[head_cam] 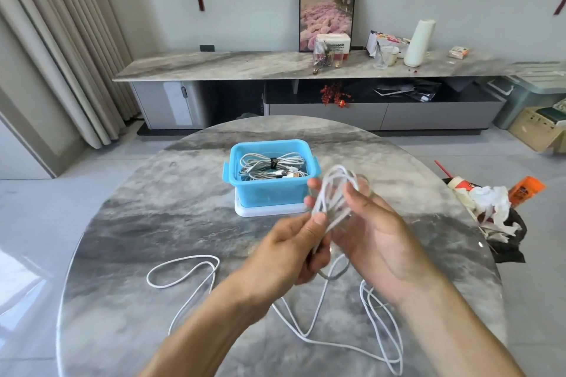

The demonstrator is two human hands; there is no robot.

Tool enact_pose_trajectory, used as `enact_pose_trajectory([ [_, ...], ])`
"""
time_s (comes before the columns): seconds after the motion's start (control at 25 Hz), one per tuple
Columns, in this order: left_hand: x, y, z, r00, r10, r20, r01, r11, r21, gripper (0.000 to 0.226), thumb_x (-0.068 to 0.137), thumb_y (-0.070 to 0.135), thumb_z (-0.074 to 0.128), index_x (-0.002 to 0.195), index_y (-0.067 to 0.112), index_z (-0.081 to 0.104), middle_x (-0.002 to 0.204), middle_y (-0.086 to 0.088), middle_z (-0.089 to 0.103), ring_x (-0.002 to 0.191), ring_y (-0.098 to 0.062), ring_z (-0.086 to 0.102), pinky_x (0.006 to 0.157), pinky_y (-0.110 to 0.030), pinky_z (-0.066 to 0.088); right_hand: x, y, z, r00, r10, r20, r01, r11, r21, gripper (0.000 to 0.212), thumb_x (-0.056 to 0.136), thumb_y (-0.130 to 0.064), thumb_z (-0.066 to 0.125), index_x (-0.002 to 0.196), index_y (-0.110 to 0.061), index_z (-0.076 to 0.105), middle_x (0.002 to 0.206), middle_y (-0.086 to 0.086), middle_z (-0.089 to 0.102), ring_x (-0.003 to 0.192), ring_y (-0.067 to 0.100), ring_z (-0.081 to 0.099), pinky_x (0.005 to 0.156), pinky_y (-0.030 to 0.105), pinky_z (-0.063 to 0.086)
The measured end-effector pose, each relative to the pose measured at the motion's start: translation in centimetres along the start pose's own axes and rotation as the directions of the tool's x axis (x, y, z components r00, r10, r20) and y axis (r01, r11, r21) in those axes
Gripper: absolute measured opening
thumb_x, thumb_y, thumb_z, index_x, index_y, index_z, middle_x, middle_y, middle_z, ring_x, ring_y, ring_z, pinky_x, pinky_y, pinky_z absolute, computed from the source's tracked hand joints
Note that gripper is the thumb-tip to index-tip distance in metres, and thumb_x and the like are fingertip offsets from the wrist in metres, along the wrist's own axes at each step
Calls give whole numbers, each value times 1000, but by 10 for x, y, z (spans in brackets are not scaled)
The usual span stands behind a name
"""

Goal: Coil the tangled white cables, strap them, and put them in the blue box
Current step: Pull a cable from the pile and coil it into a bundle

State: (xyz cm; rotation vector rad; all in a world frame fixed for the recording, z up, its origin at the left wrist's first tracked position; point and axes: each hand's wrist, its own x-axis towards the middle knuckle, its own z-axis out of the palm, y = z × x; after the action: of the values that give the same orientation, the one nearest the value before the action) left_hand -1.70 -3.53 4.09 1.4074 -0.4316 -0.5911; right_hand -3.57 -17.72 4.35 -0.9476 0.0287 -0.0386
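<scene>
— Fingers first?

— Left hand (294, 246), centre of frame: fingers (318, 219) curled, thumb pinching the lower end of a small coil of white cable (335, 193). Right hand (364, 223), just right of it: fingers curled loosely behind the loops, steadying them; blurred at the tips, so exact contact hard to tell.

— And the rest of the cable?

— Trailing down from the coil onto the worktop (153, 208), sprawled in slack loops across the lower centre and lower right, one long loop out at lower left.

— Feel of it?

— Probably light, limp and springy; smooth jacket, likely to slip and let the loops fan open unless pinched where the turns cross. Best hold: the gathered waist of the coil, not a single strand.

— Destination?

— Blue box (271, 190), above centre, just beyond the hands, open on a white lid (260, 211). Inside already: a bundle of coiled cables (269, 167) cinched with a black strap (273, 163).
</scene>
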Motion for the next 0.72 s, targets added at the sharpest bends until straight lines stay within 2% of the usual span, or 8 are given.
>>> enact_pose_trajectory([
  [0.08, -1, -10, 9, 996, -64, 60, 61, 996, 61, 37, 103, 35, 42, 73, 15, 48, 54, 6, 45, 45, -8, 28, 44, -18, 24, 2, 0, 1, 999, 49, -13, -47, 991, 124, 39, 84, -34, 68, 111, -7, 62, 89, 12, 69, 82, 27, 69, 99, 44, 52],
  [0.12, 0, -15, 11, 995, -77, 66, 68, 990, 122, 38, 103, 38, 45, 71, 18, 50, 54, 10, 44, 46, -7, 29, 45, -19, 25, 3, 1, 2, 996, 55, -66, -46, 991, 122, 34, 86, -39, 63, 96, -6, 64, 69, 7, 60, 66, 23, 65, 95, 45, 54],
  [0.2, 2, -22, 11, 999, -11, 47, -5, 943, 332, 36, 98, 43, 45, 67, 26, 53, 56, 13, 46, 51, -5, 38, 52, -21, 33, 4, 1, 5, 986, 36, -164, -28, 998, 50, 40, 83, -49, 60, 67, -13, 53, 51, 2, 38, 49, 19, 50, 77, 41, 56],
  [0.32, 4, -29, 8, 983, 156, 92, -180, 791, 585, 33, 99, 39, 41, 70, 26, 54, 74, 13, 51, 72, -2, 50, 70, -17, 38, 4, 4, 5, 955, -16, -295, -1, 998, -59, 50, 75, -55, 63, 53, -16, 39, 45, 3, 33, 48, 21, 46, 65, 36, 51],
  [0.48, 1, -31, 11, 973, 216, 78, -208, 687, 696, 32, 103, 35, 40, 76, 24, 53, 71, 18, 51, 80, -3, 48, 74, -13, 34, 6, 10, 9, 923, -115, -367, 32, 974, -225, 57, 71, -63, 61, 44, -20, 35, 44, 5, 43, 55, 21, 54, 67, 32, 46],
  [0.6, 3, -28, 13, 953, 295, 71, -250, 630, 735, 32, 101, 34, 40, 77, 20, 56, 72, 17, 51, 83, -8, 48, 76, -18, 33, 6, 9, 7, 916, -141, -375, 62, 975, -214, 56, 75, -59, 61, 45, -18, 38, 43, 7, 44, 55, 22, 58, 66, 32, 48],
  [0.64, 4, -27, 13, 923, 372, 98, -307, 560, 770, 29, 100, 29, 43, 76, 19, 55, 71, 15, 50, 80, -10, 46, 75, -18, 31, 6, 9, 6, 916, -145, -375, 67, 975, -212, 55, 77, -56, 62, 47, -16, 40, 42, 7, 42, 54, 23, 57, 65, 32, 48],
  [0.72, 7, -28, 10, 822, 529, 211, -405, 283, 870, 20, 93, 14, 56, 76, 22, 50, 67, 7, 52, 72, -12, 42, 70, -21, 32, 5, 11, 5, 912, -150, -381, 55, 967, -250, 55, 84, -53, 60, 50, -14, 41, 41, 6, 39, 55, 25, 57, 62, 30, 48],
])
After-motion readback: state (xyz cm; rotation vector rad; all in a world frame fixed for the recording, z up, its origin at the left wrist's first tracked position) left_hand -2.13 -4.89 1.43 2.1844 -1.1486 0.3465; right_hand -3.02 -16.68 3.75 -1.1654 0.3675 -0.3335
